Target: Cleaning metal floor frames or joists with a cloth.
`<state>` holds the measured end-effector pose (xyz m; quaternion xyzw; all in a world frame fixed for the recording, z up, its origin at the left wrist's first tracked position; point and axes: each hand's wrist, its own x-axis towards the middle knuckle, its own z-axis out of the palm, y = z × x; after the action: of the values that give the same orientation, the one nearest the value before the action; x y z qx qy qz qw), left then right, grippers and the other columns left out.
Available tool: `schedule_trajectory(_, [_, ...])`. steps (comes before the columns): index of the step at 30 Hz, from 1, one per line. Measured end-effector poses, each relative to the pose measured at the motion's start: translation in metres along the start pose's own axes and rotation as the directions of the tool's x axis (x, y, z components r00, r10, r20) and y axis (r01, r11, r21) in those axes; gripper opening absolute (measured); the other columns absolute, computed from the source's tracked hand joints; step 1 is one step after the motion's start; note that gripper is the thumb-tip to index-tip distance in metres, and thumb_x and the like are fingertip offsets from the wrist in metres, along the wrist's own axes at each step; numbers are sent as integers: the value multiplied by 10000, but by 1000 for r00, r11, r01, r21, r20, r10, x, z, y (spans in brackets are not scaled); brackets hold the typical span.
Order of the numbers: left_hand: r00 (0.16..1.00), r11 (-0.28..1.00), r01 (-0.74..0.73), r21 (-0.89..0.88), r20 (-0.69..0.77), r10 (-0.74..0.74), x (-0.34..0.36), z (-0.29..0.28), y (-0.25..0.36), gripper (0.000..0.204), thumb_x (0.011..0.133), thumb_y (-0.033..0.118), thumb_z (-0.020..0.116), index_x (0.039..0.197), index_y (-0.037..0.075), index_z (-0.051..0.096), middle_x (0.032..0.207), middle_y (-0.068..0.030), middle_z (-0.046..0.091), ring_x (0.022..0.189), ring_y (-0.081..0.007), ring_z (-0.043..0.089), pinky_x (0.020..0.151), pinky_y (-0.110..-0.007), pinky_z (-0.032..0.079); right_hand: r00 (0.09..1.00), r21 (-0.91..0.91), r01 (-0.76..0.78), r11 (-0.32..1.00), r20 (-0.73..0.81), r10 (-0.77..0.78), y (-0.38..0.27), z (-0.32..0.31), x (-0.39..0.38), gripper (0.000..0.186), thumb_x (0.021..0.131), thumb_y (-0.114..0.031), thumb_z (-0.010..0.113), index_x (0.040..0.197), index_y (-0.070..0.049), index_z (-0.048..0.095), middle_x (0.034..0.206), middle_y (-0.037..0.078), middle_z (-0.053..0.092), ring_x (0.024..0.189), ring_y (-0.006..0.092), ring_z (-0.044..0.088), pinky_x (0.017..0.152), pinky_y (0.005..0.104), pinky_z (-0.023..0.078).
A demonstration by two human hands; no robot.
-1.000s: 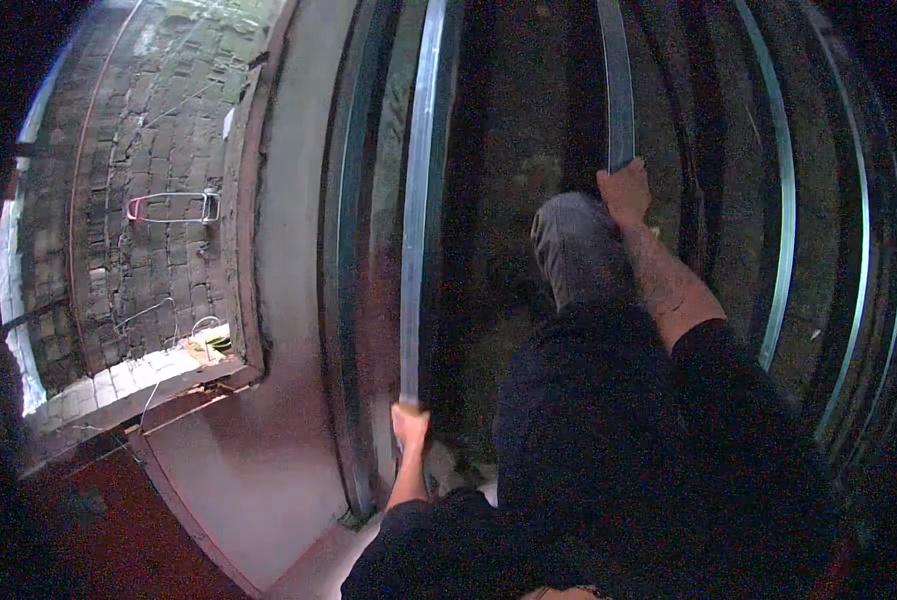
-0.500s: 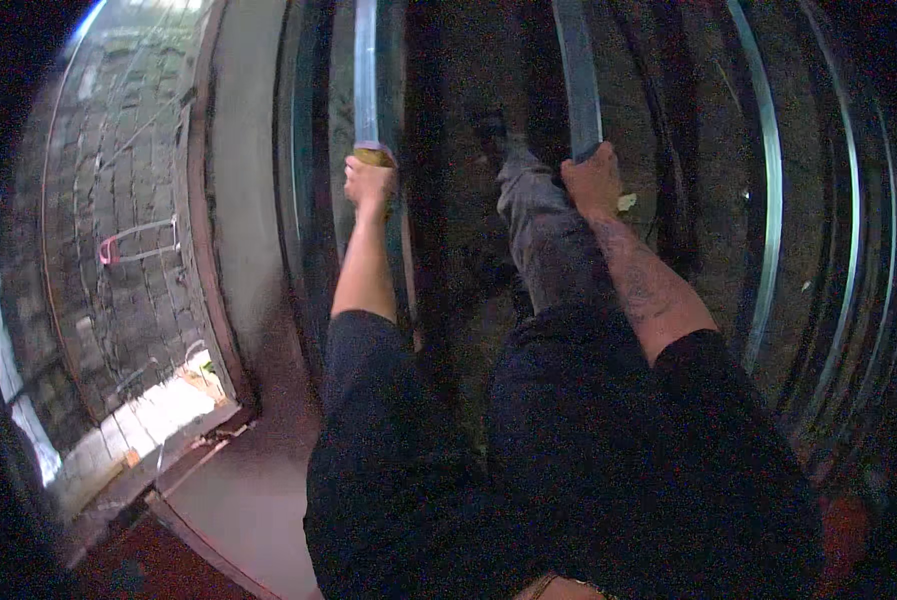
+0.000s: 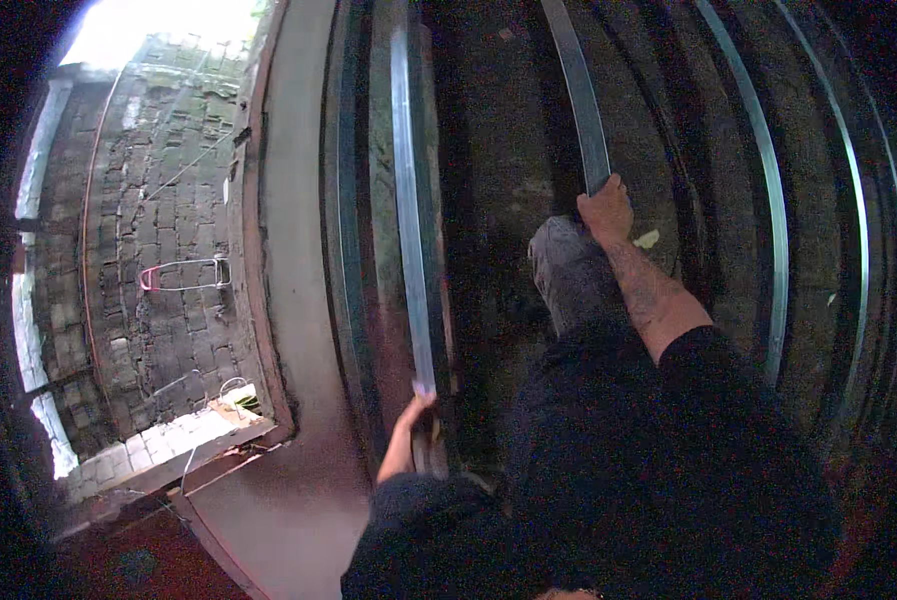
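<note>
The left hand [image 3: 419,404], nearer the body, touches the low part of the left metal bar [image 3: 409,200], whose long axis runs forward from it, its grip too blurred to tell, while the right hand [image 3: 608,208] clasps the right metal bar [image 3: 577,95] farther forward

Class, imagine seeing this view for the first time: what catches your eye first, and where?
White glare at upper left jumps out of the dark, above a block wall. Next come a long, shiny bar left of centre, the left hand near its lower end, and a darker bar right of centre, in the right hand.
</note>
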<state>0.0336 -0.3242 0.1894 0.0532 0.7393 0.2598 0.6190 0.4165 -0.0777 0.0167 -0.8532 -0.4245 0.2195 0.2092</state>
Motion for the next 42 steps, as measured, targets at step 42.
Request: schedule_trajectory(42, [981,980,-7,198,-191,45,102,-225,-256,287,811,319,752,910,73,644,794,-20,635,664,-151,591,645,-327,487,995,-180,74,981,76,-61,53,25,71,774,760,-518,692,1182,90,469,1158,269,575,1072,435,566,913,485,454])
